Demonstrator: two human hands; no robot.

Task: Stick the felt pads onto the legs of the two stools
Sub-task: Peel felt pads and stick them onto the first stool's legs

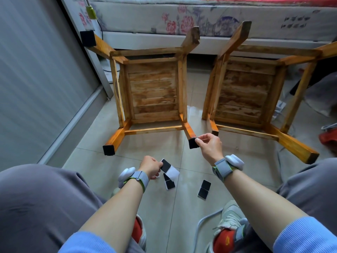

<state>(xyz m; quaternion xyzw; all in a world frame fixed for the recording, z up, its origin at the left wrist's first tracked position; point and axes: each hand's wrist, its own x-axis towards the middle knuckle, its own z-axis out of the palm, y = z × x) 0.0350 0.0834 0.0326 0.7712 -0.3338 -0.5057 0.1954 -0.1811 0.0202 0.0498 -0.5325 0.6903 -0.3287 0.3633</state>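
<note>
Two wooden stools lie upturned on the tiled floor, the left stool (153,88) and the right stool (244,92). Black felt pads cover three leg ends of the left stool: far left (88,38), near left (109,150) and near right (193,143). My right hand (209,145) pinches that near right pad at the leg end. My left hand (150,166) grips a white backing sheet (169,169) with a black pad on it. More pad strips (204,189) lie on the floor between my arms. The right stool's visible leg ends (312,157) are bare wood.
A bed with a floral mattress side (200,21) runs along the back. A grey sliding door (36,79) fills the left. My knees and shoes frame the bottom. A red item (328,138) sits at the right edge, and a white cable (202,223) runs by my right shoe.
</note>
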